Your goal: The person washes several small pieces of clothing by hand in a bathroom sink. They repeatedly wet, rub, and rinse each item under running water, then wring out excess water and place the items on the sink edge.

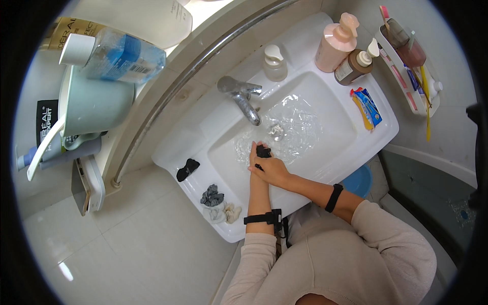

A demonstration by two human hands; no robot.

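Note:
A small wet black cloth is held between my two hands over the white washbasin. My left hand supports it from the left, fingers pointing toward the tap. Across the left palm and wrist lies my right hand, and a bit of black cloth shows between its fingers. Clear rippling water covers the basin's bottom around the metal drain plug. On the left rim rest a folded black cloth piece, a crumpled grey cloth, a whitish cloth and a beige cloth.
A chrome tap arches over the basin. Behind stand a clear pump bottle, a pink one and a brown one. A blue-yellow packet lies on the right rim. Upper left, a shelf holds a mint cup.

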